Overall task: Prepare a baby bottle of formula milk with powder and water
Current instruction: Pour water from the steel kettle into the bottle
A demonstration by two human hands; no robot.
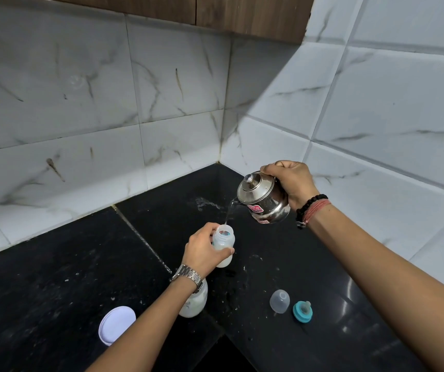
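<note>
A: Left hand [204, 251] wraps the bottle [223, 244], upright on the counter [54, 277]. Slippery?

B: Probably light, wet plastic; hold mid-body. Right of the bottle, the right hand [293, 183] grips the tilted steel kettle [262, 198], pouring water in

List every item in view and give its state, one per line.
Bottle: open, upright, being filled, held by left hand.
Kettle: lidded, tilted, pouring water, held by right hand.
Jar: open, upright, partly hidden by the left wrist.
White lid: off, lying on counter.
Clear cap: off, on counter.
Teal nipple ring: off, on counter.
</note>
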